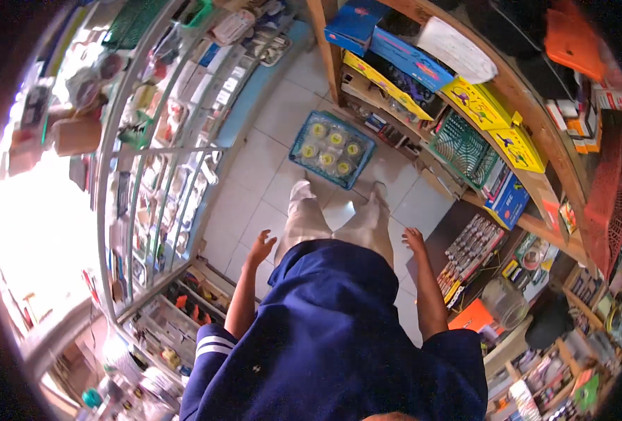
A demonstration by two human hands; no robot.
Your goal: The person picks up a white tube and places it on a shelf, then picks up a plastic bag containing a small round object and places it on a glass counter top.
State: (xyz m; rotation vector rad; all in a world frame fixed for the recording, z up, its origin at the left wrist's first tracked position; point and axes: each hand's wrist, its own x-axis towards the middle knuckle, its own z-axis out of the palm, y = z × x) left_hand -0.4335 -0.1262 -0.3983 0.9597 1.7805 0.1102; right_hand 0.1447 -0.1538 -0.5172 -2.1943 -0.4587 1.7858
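Note:
My left hand (260,248) hangs at my left side with its fingers apart, holding nothing. On the other side my right hand (414,240) hangs likewise, fingers loosely spread and nothing in them. It is nearest to the dark shelf top at my right. On the tiled floor just beyond my feet stands a blue plastic basket (356,177). Several round clear containers (335,139) with yellow labels sit in it in rows. Neither hand touches the basket.
Glass display shelves (103,210) full of small goods run along my left. Wooden shelves (563,154) at right hold yellow boxes (478,103), blue boxes (406,56) and a green basket (465,149). A clear jar (504,304) stands by an orange item (472,317). White floor tiles (255,168) lie between.

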